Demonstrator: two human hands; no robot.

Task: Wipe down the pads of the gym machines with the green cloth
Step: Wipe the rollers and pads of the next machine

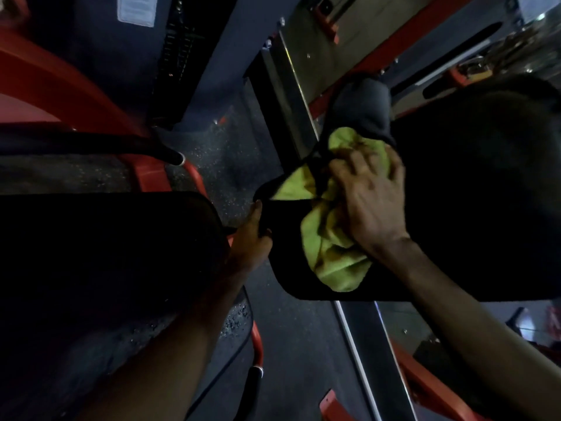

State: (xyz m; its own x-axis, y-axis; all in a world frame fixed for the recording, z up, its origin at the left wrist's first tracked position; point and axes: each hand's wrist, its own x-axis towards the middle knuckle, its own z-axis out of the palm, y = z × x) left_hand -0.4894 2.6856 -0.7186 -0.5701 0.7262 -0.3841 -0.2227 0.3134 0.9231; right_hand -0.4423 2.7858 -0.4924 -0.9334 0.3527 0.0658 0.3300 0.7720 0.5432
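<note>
- right hand is on top of the bunched-up green cloth, grip spread wide and pressing it down onto the black pad
- the cloth sits near the pad's left end, and one corner is tucked into a fold above
- left hand has the pad's left edge, grip pinching it with the thumb on top and the fingers curled under
- a second pad is just to the left, pretty dark
- red frame and speckled floor behind
</note>
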